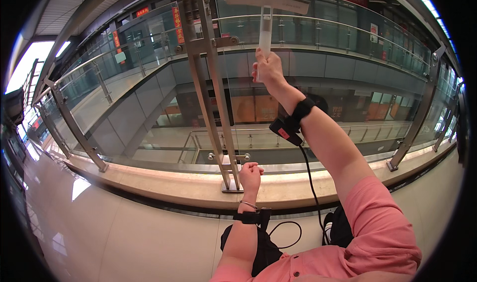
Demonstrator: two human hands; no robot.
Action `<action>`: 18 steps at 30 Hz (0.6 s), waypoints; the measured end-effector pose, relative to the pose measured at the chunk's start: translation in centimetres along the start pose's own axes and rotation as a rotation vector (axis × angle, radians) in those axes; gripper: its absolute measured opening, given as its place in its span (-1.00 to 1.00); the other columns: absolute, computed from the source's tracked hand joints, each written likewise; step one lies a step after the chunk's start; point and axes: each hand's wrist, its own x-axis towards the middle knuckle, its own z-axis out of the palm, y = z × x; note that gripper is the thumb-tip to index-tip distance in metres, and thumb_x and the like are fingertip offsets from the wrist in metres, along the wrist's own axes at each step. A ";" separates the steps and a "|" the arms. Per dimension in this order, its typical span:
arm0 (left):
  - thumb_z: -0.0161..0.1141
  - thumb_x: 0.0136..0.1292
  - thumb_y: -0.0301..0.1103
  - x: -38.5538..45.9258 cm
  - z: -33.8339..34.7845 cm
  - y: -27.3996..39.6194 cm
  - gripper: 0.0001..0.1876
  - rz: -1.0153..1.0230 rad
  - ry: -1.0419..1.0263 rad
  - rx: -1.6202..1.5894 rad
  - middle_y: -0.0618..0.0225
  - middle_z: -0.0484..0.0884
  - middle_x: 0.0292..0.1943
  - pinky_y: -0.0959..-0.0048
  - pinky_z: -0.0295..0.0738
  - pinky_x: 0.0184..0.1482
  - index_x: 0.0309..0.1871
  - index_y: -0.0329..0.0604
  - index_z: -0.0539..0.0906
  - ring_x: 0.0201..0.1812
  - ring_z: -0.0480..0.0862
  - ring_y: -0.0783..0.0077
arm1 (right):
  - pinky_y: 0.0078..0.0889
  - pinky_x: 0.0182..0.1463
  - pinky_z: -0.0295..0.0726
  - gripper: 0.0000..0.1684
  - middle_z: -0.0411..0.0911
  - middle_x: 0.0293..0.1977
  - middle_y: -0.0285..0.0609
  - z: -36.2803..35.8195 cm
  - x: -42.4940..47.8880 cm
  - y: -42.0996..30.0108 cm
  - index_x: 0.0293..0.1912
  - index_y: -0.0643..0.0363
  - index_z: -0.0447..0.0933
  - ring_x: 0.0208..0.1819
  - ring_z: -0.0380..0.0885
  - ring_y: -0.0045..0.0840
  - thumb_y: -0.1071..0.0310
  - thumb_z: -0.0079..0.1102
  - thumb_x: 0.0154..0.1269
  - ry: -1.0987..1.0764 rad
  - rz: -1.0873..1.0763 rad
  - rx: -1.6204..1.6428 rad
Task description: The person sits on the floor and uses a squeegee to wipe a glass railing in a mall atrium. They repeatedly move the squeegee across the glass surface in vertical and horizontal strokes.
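Note:
My right hand (269,65) grips the translucent handle of a window squeegee (265,28). The tool is raised, with its wide pale head (266,2) at the top, in front of a glass railing panel (335,96). Whether the blade touches the glass, I cannot tell. Lower down, my left hand (250,174) is curled with the fingers closed, and nothing shows in it. It is beside the foot of a double-bar steel post (212,81), above the stone ledge (290,189). Contact with the post is unclear.
Round clamps (243,157) stick out from the post near its base. A black cable (310,181) hangs from the device on my right wrist (285,131). More steel posts (413,114) stand along the ledge. An atrium with lower walkways lies behind the glass.

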 end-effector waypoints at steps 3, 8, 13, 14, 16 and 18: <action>-0.04 0.21 -0.57 0.0 0.1 0.1 -0.87 0.009 -0.038 0.019 0.14 0.65 -0.52 0.55 0.55 -0.43 -0.24 -0.42 0.50 -0.53 0.64 0.45 | -0.54 -0.68 0.42 -0.60 0.37 -0.58 -0.30 -0.8 -1.1 1.9 -0.29 0.20 0.29 -0.69 0.39 -0.64 0.02 -0.06 0.38 -0.015 0.014 -0.099; -0.04 0.20 -0.55 -0.2 -0.3 0.6 -0.87 0.031 -0.017 0.060 0.16 0.64 -0.53 0.57 0.55 -0.43 -0.25 -0.42 0.50 -0.53 0.64 0.46 | -0.58 -0.70 0.36 -0.62 0.35 -0.61 -0.30 -3.0 -4.1 7.4 -0.29 0.20 0.26 -0.71 0.39 -0.66 0.04 -0.04 0.38 -0.019 0.025 -0.050; -0.03 0.19 -0.54 -0.1 0.1 0.2 -0.86 0.007 -0.018 0.024 0.18 0.64 -0.54 0.58 0.54 -0.42 -0.25 -0.42 0.50 -0.53 0.63 0.48 | -0.59 -0.70 0.37 -0.62 0.36 -0.60 -0.31 -3.9 -6.9 12.6 -0.24 0.19 0.25 -0.71 0.38 -0.69 0.03 -0.03 0.38 -0.006 0.062 0.009; -0.03 0.18 -0.54 0.0 0.2 0.1 -0.86 0.009 -0.019 0.021 0.19 0.64 -0.53 0.58 0.54 -0.40 -0.25 -0.41 0.50 -0.52 0.63 0.48 | -0.59 -0.69 0.37 -0.61 0.36 -0.60 -0.31 -3.7 -7.1 13.4 -0.24 0.19 0.25 -0.71 0.38 -0.69 0.02 -0.02 0.38 -0.002 0.061 0.012; -0.03 0.18 -0.54 0.1 0.2 -0.1 -0.86 0.016 0.004 0.047 0.18 0.64 -0.52 0.57 0.54 -0.39 -0.24 -0.41 0.51 -0.51 0.63 0.48 | -0.61 -0.67 0.38 -0.58 0.36 -0.59 -0.32 -2.8 -7.6 13.9 -0.24 0.20 0.26 -0.70 0.39 -0.69 -0.01 -0.02 0.36 0.014 0.077 0.042; -0.03 0.18 -0.54 0.0 0.4 -0.1 -0.85 0.010 0.023 0.059 0.17 0.65 -0.52 0.57 0.53 -0.37 -0.23 -0.40 0.51 -0.49 0.64 0.47 | -0.57 -0.65 0.40 -0.57 0.38 -0.59 -0.27 -2.3 -7.8 14.5 -0.24 0.21 0.26 -0.69 0.42 -0.67 0.00 -0.01 0.36 0.018 0.042 -0.035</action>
